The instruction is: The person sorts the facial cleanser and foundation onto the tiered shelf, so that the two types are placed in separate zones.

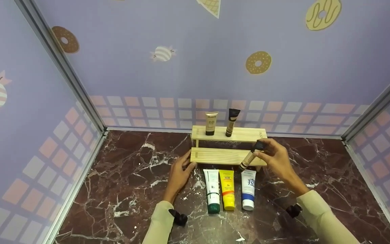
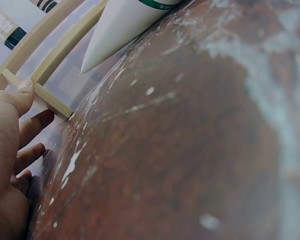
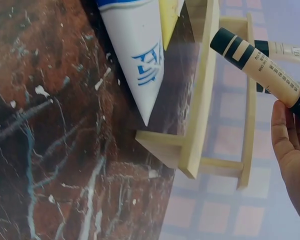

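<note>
A two-step wooden rack (image 1: 215, 155) stands against the back wall. My left hand (image 1: 179, 173) touches its left end; in the left wrist view the thumb (image 2: 25, 92) rests at the lower step's end, the other fingers loosely bent beside the leg. My right hand (image 1: 276, 160) pinches a small beige cosmetic tube (image 1: 248, 160) by its dark crimped end. The tube tilts, dark cap down, in front of the lower step's right part. On the upper step stand a beige BB cream tube (image 1: 210, 122) and a dark-topped tube (image 1: 232, 122), caps down.
Three larger tubes lie on the dark marbled table (image 1: 130, 189) before the rack: a white one with a green cap (image 1: 212, 191), a yellow one (image 1: 228, 189) and a white-and-blue one (image 1: 248, 189). Patterned walls (image 1: 181, 67) enclose the table at the back and sides.
</note>
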`<state>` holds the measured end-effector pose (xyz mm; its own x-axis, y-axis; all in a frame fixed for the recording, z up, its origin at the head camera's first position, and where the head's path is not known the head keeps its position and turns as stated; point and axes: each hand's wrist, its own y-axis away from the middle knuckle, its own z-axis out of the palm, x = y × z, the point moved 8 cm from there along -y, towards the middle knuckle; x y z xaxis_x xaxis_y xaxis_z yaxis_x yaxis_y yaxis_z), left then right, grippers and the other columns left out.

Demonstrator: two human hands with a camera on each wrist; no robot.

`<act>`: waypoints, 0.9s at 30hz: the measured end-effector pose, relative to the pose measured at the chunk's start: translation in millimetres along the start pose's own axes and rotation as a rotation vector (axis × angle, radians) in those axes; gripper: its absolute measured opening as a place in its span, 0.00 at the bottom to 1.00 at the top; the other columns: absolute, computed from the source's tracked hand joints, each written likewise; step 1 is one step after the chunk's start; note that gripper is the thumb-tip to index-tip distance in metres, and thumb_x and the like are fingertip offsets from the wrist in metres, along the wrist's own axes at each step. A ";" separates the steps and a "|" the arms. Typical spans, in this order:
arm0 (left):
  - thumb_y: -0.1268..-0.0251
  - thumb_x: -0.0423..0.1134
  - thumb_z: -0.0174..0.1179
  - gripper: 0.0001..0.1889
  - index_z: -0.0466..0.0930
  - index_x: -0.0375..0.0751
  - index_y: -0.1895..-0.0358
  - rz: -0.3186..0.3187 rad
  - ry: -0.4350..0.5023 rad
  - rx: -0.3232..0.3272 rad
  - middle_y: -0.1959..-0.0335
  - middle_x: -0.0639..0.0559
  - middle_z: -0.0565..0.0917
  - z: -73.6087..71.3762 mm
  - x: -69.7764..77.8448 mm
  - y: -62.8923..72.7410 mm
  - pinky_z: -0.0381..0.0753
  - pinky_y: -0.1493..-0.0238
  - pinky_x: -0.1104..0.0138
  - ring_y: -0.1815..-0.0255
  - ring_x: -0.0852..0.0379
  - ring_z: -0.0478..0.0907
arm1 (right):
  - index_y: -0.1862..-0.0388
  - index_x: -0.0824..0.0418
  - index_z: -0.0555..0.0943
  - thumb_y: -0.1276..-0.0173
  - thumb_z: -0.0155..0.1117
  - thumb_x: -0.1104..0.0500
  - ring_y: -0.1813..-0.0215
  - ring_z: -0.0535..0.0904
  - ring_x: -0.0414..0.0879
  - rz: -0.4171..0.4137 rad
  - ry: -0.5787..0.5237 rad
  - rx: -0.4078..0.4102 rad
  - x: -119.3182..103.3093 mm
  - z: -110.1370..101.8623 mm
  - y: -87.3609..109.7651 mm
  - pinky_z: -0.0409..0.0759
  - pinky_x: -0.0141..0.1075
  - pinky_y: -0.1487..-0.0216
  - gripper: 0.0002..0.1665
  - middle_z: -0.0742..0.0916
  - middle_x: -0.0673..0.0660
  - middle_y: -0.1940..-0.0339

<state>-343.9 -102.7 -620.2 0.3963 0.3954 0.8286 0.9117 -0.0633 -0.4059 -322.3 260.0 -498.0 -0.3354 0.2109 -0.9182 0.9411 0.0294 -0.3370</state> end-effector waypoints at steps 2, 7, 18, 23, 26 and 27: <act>0.22 0.43 0.71 0.32 0.76 0.33 0.21 -0.010 -0.003 -0.002 0.35 0.29 0.84 -0.5 -0.2 0.1 0.77 0.27 0.39 0.38 0.36 0.87 | 0.39 0.78 0.82 0.34 0.75 0.79 0.51 0.90 0.40 -0.002 0.008 0.007 -1.5 -2.6 -2.4 0.88 0.30 0.45 0.24 0.90 0.73 0.50; 0.23 0.43 0.71 0.33 0.76 0.34 0.21 -0.022 -0.001 -0.010 0.34 0.30 0.83 -0.9 -1.3 0.2 0.73 0.24 0.38 0.33 0.34 0.83 | 0.38 0.77 0.82 0.33 0.76 0.78 0.53 0.88 0.40 -0.008 0.028 0.015 -3.8 -8.1 -8.9 0.87 0.27 0.52 0.25 0.91 0.71 0.51; 0.23 0.41 0.71 0.33 0.75 0.32 0.21 0.002 0.007 -0.005 0.37 0.29 0.86 -0.9 0.4 0.1 0.64 0.18 0.37 0.35 0.36 0.86 | 0.35 0.76 0.82 0.32 0.77 0.75 0.49 0.88 0.41 0.019 0.041 0.001 -6.2 -15.3 -17.1 0.88 0.29 0.48 0.27 0.89 0.73 0.46; 0.22 0.41 0.71 0.32 0.75 0.32 0.21 -0.003 0.006 -0.006 0.37 0.28 0.86 -0.4 0.9 0.2 0.60 0.16 0.37 0.36 0.35 0.87 | 0.35 0.75 0.81 0.30 0.77 0.73 0.50 0.89 0.44 0.008 0.056 -0.008 -6.7 -18.9 -20.5 0.90 0.32 0.50 0.26 0.90 0.71 0.48; 0.22 0.42 0.71 0.32 0.76 0.34 0.21 -0.019 0.002 -0.003 0.35 0.30 0.85 -0.7 0.2 -0.1 0.66 0.19 0.38 0.34 0.35 0.85 | 0.34 0.76 0.81 0.28 0.75 0.73 0.51 0.90 0.46 0.022 0.045 -0.021 -6.7 -20.3 -23.1 0.92 0.37 0.49 0.25 0.90 0.71 0.48; 0.23 0.42 0.71 0.32 0.76 0.35 0.21 -0.025 0.004 -0.005 0.35 0.30 0.85 -0.6 -0.4 -0.2 0.69 0.21 0.38 0.33 0.35 0.84 | 0.34 0.76 0.81 0.28 0.75 0.73 0.51 0.90 0.46 0.027 0.036 -0.023 -6.7 -20.9 -24.2 0.92 0.38 0.49 0.25 0.90 0.71 0.48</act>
<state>-344.2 -103.4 -620.2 0.3734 0.3935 0.8401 0.9221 -0.0579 -0.3827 -341.9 278.4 -479.4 -0.3087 0.2467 -0.9186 0.9506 0.0456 -0.3071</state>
